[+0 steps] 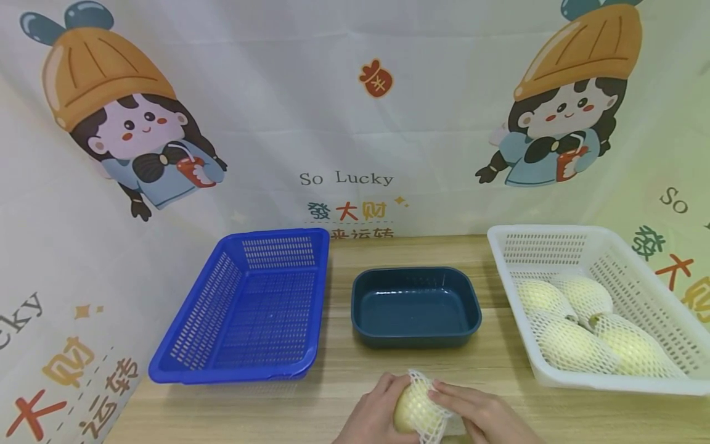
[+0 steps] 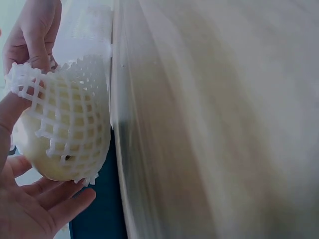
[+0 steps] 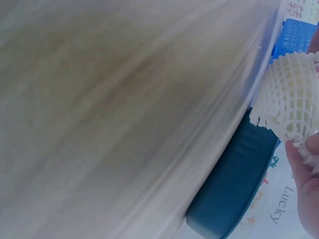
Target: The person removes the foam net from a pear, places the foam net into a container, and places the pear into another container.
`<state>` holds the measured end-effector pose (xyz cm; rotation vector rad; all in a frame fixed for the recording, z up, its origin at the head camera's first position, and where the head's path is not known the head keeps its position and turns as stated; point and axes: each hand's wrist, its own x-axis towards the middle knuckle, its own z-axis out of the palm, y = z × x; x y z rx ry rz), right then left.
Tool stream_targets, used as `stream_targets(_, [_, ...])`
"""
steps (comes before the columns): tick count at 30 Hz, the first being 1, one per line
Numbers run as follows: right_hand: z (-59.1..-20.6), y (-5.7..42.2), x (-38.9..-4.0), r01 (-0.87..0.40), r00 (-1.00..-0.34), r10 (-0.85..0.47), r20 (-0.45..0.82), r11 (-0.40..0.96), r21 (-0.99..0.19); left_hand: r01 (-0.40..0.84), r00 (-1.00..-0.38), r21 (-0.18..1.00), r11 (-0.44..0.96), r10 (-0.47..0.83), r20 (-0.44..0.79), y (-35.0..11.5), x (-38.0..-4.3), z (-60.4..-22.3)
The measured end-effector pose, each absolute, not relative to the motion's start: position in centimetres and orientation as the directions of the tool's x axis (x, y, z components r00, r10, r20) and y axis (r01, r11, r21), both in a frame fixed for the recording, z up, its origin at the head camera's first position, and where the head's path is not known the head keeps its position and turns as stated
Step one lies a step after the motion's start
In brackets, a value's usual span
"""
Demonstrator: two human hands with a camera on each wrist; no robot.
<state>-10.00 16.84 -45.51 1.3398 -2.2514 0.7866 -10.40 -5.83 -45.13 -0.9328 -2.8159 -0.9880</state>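
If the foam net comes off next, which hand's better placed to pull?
Probably the right hand: it pinches the foam net near one end, while the left hand holds the fruit itself.

I see the left hand [image 1: 374, 414] curved inward, its thumb well parted from its bent fingers. The right hand [image 1: 484, 413] faces it from close by, thumb and a finger pinching.

A pale fabric backdrop [image 1: 266, 80] shows cartoon girls [image 1: 146, 126] in orange hats [image 1: 108, 68], a red pouch [image 1: 376, 78] and "So Lucky" lettering [image 1: 363, 179]; its lowest characters [image 1: 362, 234] seem partly hidden. The wood-grain tabletop [image 1: 410, 248] bears a blue perforated basket [image 1: 233, 374], dark teal tray [image 1: 416, 340] and white perforated basket [image 1: 627, 382].
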Motion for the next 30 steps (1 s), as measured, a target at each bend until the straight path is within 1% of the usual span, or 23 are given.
stream_targets(2, [-45.3, 16.9, -10.0, -0.886, -0.459, -0.668, 0.585, 0.392, -0.248, 0.524, -0.828, 0.591, 0.613, 0.528, 0.187, -5.8, -10.4, -45.1])
stream_targets(10, [-44.5, 17.1, -9.5, -0.85, -0.522, -0.688, 0.504, 0.466, -0.245, 0.495, -0.838, 0.636, 0.592, 0.518, 0.171, -6.0, -10.4, -44.9])
stream_targets(14, [-44.4, 17.4, -9.4, -0.842, -0.534, -0.7, 0.474, 0.491, -0.224, 0.485, -0.842, 0.642, 0.594, 0.515, 0.16, -6.0, -10.4, -44.8])
stream_targets(18, [-44.3, 17.6, -9.3, -0.835, -0.544, -0.711, 0.445, 0.509, -0.209, 0.498, -0.839, 0.632, 0.593, 0.514, 0.178, -5.9, -10.3, -44.8])
stream_targets(21, [-44.2, 17.8, -9.3, -0.828, -0.547, -0.71, 0.444, 0.535, -0.165, 0.515, -0.832, 0.627, 0.585, 0.518, 0.2, -5.9, -10.2, -44.9])
stream_targets(25, [-44.2, 18.2, -9.5, -0.83, -0.518, -0.709, 0.479, 0.551, -0.082, 0.498, -0.84, 0.644, 0.581, 0.506, 0.194, -6.2, -10.1, -44.7])
stream_targets(28, [-44.0, 18.8, -9.7, -0.828, -0.516, -0.704, 0.488, 0.556, -0.074, 0.475, -0.856, 0.654, 0.589, 0.481, 0.188, -6.5, -10.1, -44.4])
stream_targets(30, [-43.9, 19.1, -9.9, -0.82, -0.526, -0.689, 0.498, 0.567, -0.081, 0.474, -0.861, 0.647, 0.597, 0.466, 0.202, -6.9, -10.0, -44.2])
